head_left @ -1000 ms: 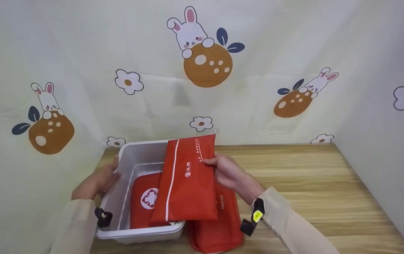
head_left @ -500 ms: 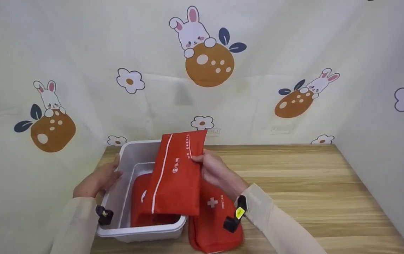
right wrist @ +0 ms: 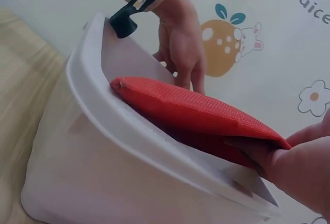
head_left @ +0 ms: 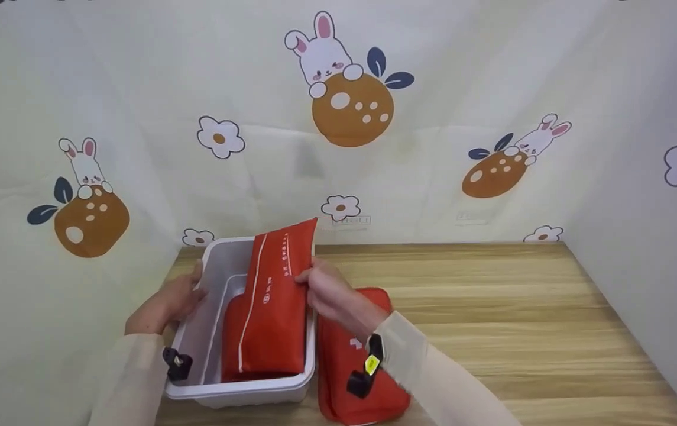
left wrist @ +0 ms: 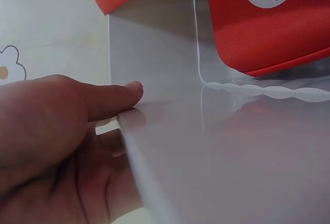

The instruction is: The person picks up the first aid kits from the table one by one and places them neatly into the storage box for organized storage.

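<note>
A white plastic bin [head_left: 243,388] stands on the table at left. My left hand [head_left: 164,305] grips its left rim; in the left wrist view the thumb lies on the inner side and fingers are outside. My right hand [head_left: 335,293] pinches the right edge of a flat red pouch [head_left: 279,307] with a white stripe and white lettering. This pouch slants over the bin's opening, its near end down inside the front rim and its far corner raised. Beneath it in the bin lies another red pouch [left wrist: 268,38] with a white round emblem, mostly hidden in the head view.
A red first-aid pouch [head_left: 338,384] lies on the wooden table [head_left: 521,319] just right of the bin, partly covered by my right forearm. A patterned curtain [head_left: 433,177] with rabbits and oranges closes off the back and both sides.
My right hand has moved left and carried the striped pouch from across the bin's right rim to over and into the bin. The left hand keeps its grip on the rim.
</note>
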Available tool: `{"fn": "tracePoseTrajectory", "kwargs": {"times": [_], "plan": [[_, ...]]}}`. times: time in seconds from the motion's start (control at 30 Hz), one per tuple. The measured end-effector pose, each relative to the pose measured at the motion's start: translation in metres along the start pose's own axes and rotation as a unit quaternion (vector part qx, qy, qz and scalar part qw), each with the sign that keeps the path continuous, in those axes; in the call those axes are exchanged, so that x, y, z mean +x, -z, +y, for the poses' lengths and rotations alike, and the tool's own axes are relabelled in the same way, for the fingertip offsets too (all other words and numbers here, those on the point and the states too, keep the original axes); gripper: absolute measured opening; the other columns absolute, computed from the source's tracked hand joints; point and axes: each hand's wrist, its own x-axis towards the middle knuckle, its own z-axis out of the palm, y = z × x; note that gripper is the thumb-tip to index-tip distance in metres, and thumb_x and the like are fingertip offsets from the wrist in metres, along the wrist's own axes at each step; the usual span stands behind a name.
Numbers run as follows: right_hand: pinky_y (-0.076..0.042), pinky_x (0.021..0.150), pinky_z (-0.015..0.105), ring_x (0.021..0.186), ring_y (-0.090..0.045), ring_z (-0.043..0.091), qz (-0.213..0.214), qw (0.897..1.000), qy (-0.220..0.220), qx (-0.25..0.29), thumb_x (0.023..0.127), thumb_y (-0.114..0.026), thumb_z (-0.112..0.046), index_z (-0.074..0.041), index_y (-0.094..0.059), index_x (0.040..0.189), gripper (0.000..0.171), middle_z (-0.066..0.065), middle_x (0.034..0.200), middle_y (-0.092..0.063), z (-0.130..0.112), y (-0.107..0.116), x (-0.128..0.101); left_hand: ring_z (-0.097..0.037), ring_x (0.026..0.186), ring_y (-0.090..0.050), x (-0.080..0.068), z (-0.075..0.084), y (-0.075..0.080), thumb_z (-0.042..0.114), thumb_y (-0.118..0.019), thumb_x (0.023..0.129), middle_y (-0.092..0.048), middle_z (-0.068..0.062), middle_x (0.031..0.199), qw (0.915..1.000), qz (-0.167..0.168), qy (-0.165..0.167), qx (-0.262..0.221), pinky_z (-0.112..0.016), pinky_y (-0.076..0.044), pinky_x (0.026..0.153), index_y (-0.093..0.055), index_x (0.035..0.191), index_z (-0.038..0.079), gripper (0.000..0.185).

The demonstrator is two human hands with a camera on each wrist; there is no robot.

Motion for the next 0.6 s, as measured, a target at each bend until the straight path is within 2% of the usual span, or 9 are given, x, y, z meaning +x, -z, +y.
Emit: {"fn": "tracePoseTrajectory", "kwargs": {"times": [0.03, 0.23, 0.43, 0.6], "plan": [[-0.045, 0.111, 0.045, 0.121, -0.054, 0.031, -0.002, 1.0, 0.001, 0.001, 0.091, -0.044, 0.01, 0.006, -0.04, 0.14, 0.049, 0.021, 0.134, -0.051, 0.002, -0.003, 0.001, -0.044, 0.098, -0.062, 0.0, 0.0, 0.0, 0.008, -0.042, 0.104, -0.024, -0.046, 0.149, 1.0, -0.004, 0.004, -0.004, -0.046, -0.059, 0.074, -0.001, 0.154, -0.011, 0.067], [-0.05, 0.106, 0.044, 0.116, -0.058, 0.03, -0.013, 1.0, 0.002, -0.003, 0.09, -0.046, 0.01, 0.005, -0.044, 0.14, 0.05, 0.02, 0.131, -0.056, 0.009, -0.013, 0.001, -0.05, 0.11, -0.057, 0.0, 0.0, -0.002, 0.006, -0.043, 0.102, -0.026, -0.047, 0.146, 0.9999, 0.006, -0.006, 0.014, -0.052, -0.057, 0.086, -0.003, 0.153, -0.014, 0.068], [-0.051, 0.106, 0.045, 0.116, -0.059, 0.03, -0.011, 1.0, -0.004, -0.015, 0.091, -0.048, 0.009, 0.004, -0.045, 0.14, 0.049, 0.019, 0.131, -0.057, 0.01, -0.015, 0.002, -0.051, 0.103, -0.059, 0.001, 0.0, -0.002, 0.006, -0.043, 0.102, -0.024, -0.048, 0.147, 0.9999, 0.008, -0.003, -0.006, -0.047, -0.061, 0.064, -0.001, 0.154, -0.011, 0.069], [-0.051, 0.105, 0.046, 0.118, -0.059, 0.032, -0.013, 1.0, -0.002, -0.011, 0.09, -0.045, 0.01, 0.005, -0.043, 0.138, 0.048, 0.02, 0.13, -0.056, 0.016, -0.019, 0.005, -0.048, 0.094, -0.063, 0.001, -0.002, -0.002, 0.006, -0.042, 0.103, -0.022, -0.049, 0.146, 0.9997, 0.001, 0.009, -0.025, -0.045, -0.061, 0.057, 0.001, 0.154, -0.009, 0.068]]}}
